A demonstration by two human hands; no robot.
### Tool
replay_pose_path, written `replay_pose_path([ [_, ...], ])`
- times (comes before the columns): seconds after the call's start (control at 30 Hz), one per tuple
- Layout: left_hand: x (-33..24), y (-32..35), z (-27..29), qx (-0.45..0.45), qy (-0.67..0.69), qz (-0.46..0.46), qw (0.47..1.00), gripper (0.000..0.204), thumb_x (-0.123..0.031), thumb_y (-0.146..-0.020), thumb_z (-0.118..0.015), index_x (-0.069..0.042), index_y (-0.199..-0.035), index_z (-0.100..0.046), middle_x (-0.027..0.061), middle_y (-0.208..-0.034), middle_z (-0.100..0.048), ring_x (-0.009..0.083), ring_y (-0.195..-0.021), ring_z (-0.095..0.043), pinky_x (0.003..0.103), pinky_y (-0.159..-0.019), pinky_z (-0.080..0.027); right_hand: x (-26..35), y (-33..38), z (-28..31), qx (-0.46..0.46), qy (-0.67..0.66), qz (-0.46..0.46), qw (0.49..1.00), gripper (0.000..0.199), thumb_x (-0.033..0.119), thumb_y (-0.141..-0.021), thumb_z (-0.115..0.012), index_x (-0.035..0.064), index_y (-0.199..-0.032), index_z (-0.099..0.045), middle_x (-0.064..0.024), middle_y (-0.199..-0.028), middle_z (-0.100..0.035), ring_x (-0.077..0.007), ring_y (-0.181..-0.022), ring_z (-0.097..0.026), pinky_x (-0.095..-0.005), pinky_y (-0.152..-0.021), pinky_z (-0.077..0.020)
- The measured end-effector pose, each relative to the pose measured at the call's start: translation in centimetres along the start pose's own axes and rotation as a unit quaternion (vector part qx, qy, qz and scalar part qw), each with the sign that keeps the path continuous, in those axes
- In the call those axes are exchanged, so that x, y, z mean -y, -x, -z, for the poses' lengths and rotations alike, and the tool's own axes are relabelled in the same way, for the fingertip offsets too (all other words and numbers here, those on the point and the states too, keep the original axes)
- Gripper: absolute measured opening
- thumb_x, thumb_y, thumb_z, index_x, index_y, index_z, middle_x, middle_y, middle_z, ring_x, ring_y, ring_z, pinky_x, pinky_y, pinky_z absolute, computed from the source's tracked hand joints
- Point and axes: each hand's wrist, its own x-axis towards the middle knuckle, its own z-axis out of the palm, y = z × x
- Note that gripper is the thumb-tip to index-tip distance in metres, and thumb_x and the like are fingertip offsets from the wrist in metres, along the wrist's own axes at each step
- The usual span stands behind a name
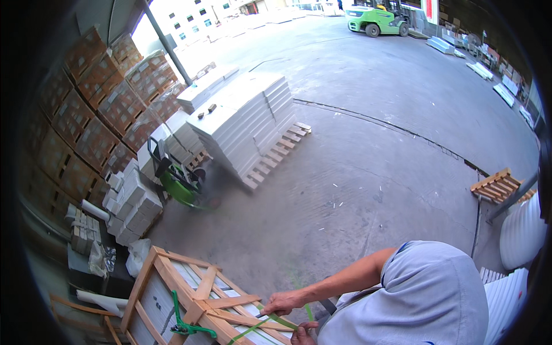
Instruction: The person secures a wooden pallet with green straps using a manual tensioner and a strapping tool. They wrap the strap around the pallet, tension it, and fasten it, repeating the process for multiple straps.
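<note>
Right hand was clamped down, its grip pressed together around the green strap, knuckles turned toward the wooden crate. The strap ran right through that fist: out of it on the low side, slanting down and left across the crate's top slats toward the bottom edge of the view. A second short length of the same band rose just beside the fist, between the two hands.

The left hand sat just below and right of the first, nearly touching it, right at the picture's lower edge. It was cut off there, so whether its grip was closed on the strap or only resting against it, I could not tell.

Both hands hovered over the crate's near corner. The crate was built of pale diagonal and straight battens over white panels, and a darker green band with a hook-like end lay over its left part, well apart from the hands.

Further out, bare concrete floor. Beyond it stood a pallet stacked with flat white cartons, and a green reel cart just beside that. Brown wrapped cartons were piled high along the left. A loose pallet lay off to the right, and a green forklift was parked far back.
</note>
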Motion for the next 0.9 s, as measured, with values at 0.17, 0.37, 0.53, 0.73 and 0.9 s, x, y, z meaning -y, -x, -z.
replay_pose_path([
  [0.17, -0.2, 0.9, 1.0, 0.046, -0.004, 0.075, 0.996, 0.046, -0.04, -0.098, -0.041, 0.0, -0.098, -0.065, 0.0117, -0.089, -0.065, 0.0217, -0.085, -0.058, 0.036, -0.078, -0.047, -0.5, 1.6, -3.2, 0.006, 0.111, 0.09, 0.99, 0.049, 0.045, -0.095, -0.053, 0.0095, -0.061, -0.051, 0.0062, -0.056, -0.036, -0.0051, -0.052, -0.033, -0.0261, -0.046, -0.0267],
  [0.37, 0.7, 4.7, 5.1, 0.071, 0.103, -0.017, 0.992, 0.04, -0.034, -0.098, -0.046, 0.001, -0.086, -0.058, 0.012, -0.071, -0.061, 0.0222, -0.064, -0.06, 0.033, -0.06, -0.051, -1.0, 1.4, -10.7, -0.028, 0.144, 0.185, 0.972, 0.048, 0.044, -0.094, -0.054, 0.0091, -0.061, -0.048, 0.0066, -0.055, -0.036, -0.0065, -0.05, -0.033, -0.0292, -0.044, -0.0273],
  [0.53, 2.1, 8.1, 7.0, 0.085, -0.01, -0.048, 0.995, 0.046, -0.046, -0.095, -0.049, -0.001, -0.094, -0.062, 0.0094, -0.084, -0.063, 0.0216, -0.08, -0.059, 0.034, -0.074, -0.049, -0.7, 2.7, -13.9, -0.085, 0.104, 0.189, 0.973, 0.046, 0.041, -0.095, -0.054, 0.0078, -0.063, -0.053, 0.0077, -0.056, -0.037, -0.0045, -0.052, -0.033, -0.0271, -0.045, -0.0277],
  [0.73, 0.0, 10.9, 7.6, 0.035, 0.109, 0.079, 0.99, 0.044, -0.046, -0.092, -0.056, -0.002, -0.092, -0.059, 0.0089, -0.083, -0.063, 0.0212, -0.071, -0.061, 0.033, -0.06, -0.052, -2.1, 4.1, -20.0, -0.091, 0.368, 0.313, 0.871, 0.046, 0.035, -0.095, -0.054, -0.0009, -0.066, -0.049, -0.0069, -0.054, -0.037, -0.0106, -0.055, -0.038, -0.0348, -0.053, -0.0361],
  [0.9, -3.9, 14.8, 7.3, 0.044, -0.093, -0.192, 0.976, 0.041, -0.042, -0.091, -0.057, -0.001, -0.09, -0.058, 0.0106, -0.082, -0.063, 0.0223, -0.071, -0.062, 0.033, -0.062, -0.053, -1.2, 2.3, -18.6, -0.161, 0.169, 0.3, 0.925, 0.052, 0.049, -0.094, -0.05, 0.002, -0.073, -0.054, 0.0015, -0.062, -0.046, -0.0073, -0.061, -0.042, -0.0306, -0.053, -0.0381],
])
